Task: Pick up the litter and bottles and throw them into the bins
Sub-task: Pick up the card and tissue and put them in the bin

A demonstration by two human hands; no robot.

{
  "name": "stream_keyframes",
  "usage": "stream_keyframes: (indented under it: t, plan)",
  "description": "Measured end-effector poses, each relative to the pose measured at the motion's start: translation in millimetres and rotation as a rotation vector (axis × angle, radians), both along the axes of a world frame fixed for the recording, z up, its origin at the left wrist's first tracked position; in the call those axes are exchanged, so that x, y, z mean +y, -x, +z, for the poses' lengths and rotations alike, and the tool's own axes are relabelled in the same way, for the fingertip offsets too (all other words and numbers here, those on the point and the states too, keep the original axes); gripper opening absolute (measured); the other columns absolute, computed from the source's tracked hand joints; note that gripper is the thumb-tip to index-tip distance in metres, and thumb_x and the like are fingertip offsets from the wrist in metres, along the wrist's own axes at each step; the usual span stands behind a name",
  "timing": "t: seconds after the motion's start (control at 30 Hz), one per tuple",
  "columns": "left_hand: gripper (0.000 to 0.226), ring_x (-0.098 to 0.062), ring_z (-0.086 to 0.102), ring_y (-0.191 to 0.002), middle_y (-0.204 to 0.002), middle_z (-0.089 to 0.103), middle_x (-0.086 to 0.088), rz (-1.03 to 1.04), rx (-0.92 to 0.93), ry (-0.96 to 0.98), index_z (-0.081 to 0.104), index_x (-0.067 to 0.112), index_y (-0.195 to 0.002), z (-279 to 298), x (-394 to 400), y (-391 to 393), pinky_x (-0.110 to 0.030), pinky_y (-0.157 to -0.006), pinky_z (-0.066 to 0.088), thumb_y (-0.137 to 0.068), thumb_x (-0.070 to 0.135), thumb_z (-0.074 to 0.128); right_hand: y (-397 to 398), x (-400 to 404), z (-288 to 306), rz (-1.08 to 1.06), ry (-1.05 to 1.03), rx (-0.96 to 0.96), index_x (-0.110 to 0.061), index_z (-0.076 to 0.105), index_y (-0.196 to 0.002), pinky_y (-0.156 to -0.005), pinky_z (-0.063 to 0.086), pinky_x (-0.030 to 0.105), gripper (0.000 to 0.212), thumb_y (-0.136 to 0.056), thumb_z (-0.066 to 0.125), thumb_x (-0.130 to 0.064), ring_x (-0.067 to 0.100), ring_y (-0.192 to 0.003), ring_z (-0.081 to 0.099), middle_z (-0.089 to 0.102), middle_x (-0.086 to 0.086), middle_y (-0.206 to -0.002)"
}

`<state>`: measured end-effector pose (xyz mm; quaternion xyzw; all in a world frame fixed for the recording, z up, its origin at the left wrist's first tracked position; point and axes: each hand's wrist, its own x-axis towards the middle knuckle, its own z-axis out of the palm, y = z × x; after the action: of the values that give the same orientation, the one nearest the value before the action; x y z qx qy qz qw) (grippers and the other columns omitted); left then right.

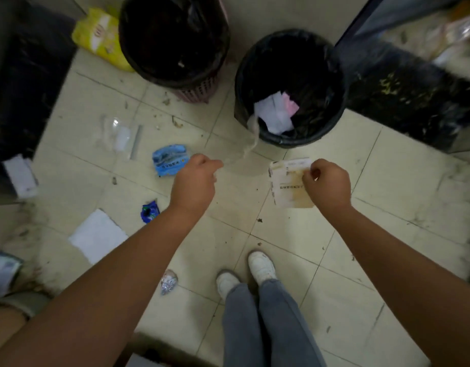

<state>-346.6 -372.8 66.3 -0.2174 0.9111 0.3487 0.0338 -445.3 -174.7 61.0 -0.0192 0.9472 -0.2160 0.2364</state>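
Note:
My left hand (195, 178) pinches a thin clear plastic wrapper (248, 144) that stretches up to the rim of the black bin on the right (342, 102). My right hand (326, 182) grips a stained paper slip (286, 184) in front of that bin. White and pink paper lies inside this bin. A second bin with a black liner and pink mesh wall (199, 88) stands at the back left. On the tiled floor lie a blue packet (169, 160), a small blue wrapper (149, 211), a white napkin (97, 235), a clear plastic bag (120, 136) and a crumpled foil wrapper (169, 282).
A yellow bag (101, 35) leans behind the left bin. Dark mats lie at the left (25, 83) and right (403, 96). White paper (21, 176) sits at the left edge. My white shoes (261, 266) stand on the tiles below.

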Motion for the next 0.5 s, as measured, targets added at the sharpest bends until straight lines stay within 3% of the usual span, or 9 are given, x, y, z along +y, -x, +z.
stream_keyframes:
  t: [0.13,0.23,0.27,0.33,0.37,0.43,0.5]
  plan:
    - [0.025,-0.037,0.070,-0.071,-0.077,0.068,-0.033,-0.084,0.154,-0.007,0.073,-0.013,-0.078,64,3,47,-0.022,-0.066,0.047,-0.071,-0.018,0.050,40,4,60,-0.059,0.048,0.045,0.003,0.063,-0.093,-0.066,0.035,0.026,0.017,-0.087,0.054,-0.009,0.031,-0.078,0.055,0.068,0.024,-0.095]
    - [0.027,-0.025,0.062,-0.079,-0.084,0.065,-0.023,0.130,0.135,-0.176,0.072,-0.012,-0.088,101,9,92,-0.023,-0.076,0.048,-0.085,-0.021,0.047,80,15,89,-0.096,0.083,0.079,0.002,0.063,-0.094,-0.069,0.040,0.029,0.017,-0.088,0.054,-0.011,0.031,-0.081,0.057,0.067,0.020,-0.091]
    - [0.028,-0.017,0.062,-0.074,-0.079,0.063,-0.012,0.226,0.146,-0.229,0.072,-0.011,-0.089,111,10,108,-0.026,-0.080,0.051,-0.086,-0.021,0.046,95,18,97,-0.102,0.097,0.084,0.001,0.063,-0.092,-0.069,0.039,0.029,0.015,-0.088,0.054,-0.011,0.028,-0.077,0.054,0.065,0.018,-0.086]
    - [0.031,0.007,0.061,-0.063,-0.072,0.057,0.005,0.369,0.216,-0.342,0.071,-0.004,-0.090,129,9,140,-0.016,-0.076,0.055,-0.088,-0.022,0.045,127,20,111,-0.112,0.145,0.085,-0.002,0.063,-0.086,-0.068,0.039,0.029,0.011,-0.087,0.055,-0.010,0.023,-0.074,0.051,0.059,0.013,-0.079]
    - [0.034,0.008,0.061,-0.060,-0.071,0.057,0.006,0.432,0.251,-0.403,0.068,0.001,-0.092,137,10,156,-0.008,-0.071,0.055,-0.089,-0.022,0.044,144,20,119,-0.115,0.164,0.093,0.000,0.062,-0.085,-0.069,0.040,0.031,0.012,-0.087,0.056,-0.009,0.022,-0.074,0.051,0.057,0.012,-0.077]
    - [0.036,0.002,0.060,-0.063,-0.071,0.057,0.002,0.529,0.282,-0.516,0.063,0.007,-0.093,148,14,185,-0.008,-0.065,0.055,-0.091,-0.021,0.040,177,17,132,-0.100,0.178,0.121,0.004,0.062,-0.084,-0.072,0.046,0.036,0.014,-0.086,0.056,-0.008,0.024,-0.073,0.051,0.056,0.014,-0.077]
    - [0.034,0.004,0.059,-0.063,-0.070,0.058,-0.001,0.554,0.276,-0.479,0.066,0.002,-0.093,148,21,207,-0.005,-0.065,0.052,-0.091,-0.021,0.040,209,12,143,-0.081,0.196,0.137,0.000,0.059,-0.078,-0.077,0.051,0.045,0.013,-0.086,0.056,-0.008,0.030,-0.073,0.054,0.055,0.014,-0.075]
